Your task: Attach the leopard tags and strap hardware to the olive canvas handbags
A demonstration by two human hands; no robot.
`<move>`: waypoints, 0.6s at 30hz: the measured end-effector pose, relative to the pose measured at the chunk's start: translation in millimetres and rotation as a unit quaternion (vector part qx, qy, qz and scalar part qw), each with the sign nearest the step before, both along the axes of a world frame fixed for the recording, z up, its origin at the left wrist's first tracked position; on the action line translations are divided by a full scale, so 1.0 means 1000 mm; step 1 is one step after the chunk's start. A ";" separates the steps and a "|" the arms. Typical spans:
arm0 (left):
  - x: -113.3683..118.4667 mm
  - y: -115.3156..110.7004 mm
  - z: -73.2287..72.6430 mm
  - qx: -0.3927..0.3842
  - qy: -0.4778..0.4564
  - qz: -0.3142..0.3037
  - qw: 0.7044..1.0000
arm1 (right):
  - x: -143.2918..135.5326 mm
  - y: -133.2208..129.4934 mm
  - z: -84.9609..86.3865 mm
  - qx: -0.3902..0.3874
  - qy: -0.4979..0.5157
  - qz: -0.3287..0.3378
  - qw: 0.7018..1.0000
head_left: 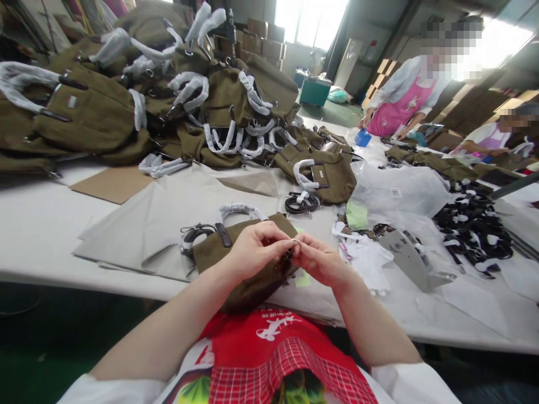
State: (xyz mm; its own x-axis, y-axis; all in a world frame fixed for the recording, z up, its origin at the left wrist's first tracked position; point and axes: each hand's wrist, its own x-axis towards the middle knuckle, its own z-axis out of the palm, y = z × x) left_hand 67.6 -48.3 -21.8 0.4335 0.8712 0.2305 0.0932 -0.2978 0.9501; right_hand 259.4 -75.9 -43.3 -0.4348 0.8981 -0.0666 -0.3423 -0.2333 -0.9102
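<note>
An olive-green bag (248,280) lies at the table's front edge, its handle wrapped in white and arching up behind it. Over its right end, my left hand (259,249) and my right hand (318,258) meet fingertip to fingertip. Both pinch a small metal piece (296,241) at the bag's side; its exact shape is too small to make out. A coiled dark strap (196,235) rests by the bag's left end. Another coiled black strap (301,203) lies behind the bag.
Olive bags (101,112) are heaped at the back left. To the right are clear plastic (396,191), white tags (368,261), a green slip (356,215) and piled black straps (475,230). Cardboard (112,184) lies left. Two people, one in a pink apron (400,106), stand across the table.
</note>
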 end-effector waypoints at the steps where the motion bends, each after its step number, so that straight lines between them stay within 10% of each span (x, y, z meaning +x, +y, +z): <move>1: -0.001 0.001 0.001 -0.004 -0.010 -0.007 1.000 | -0.002 0.001 0.000 -0.027 0.024 0.029 0.999; 11: -0.009 0.009 -0.004 0.013 0.003 0.028 1.000 | -0.019 0.009 0.004 -0.069 0.047 0.015 0.996; 18: -0.023 0.076 -0.038 -0.106 0.182 0.145 0.967 | -0.022 0.013 -0.009 -0.093 0.026 -0.039 0.995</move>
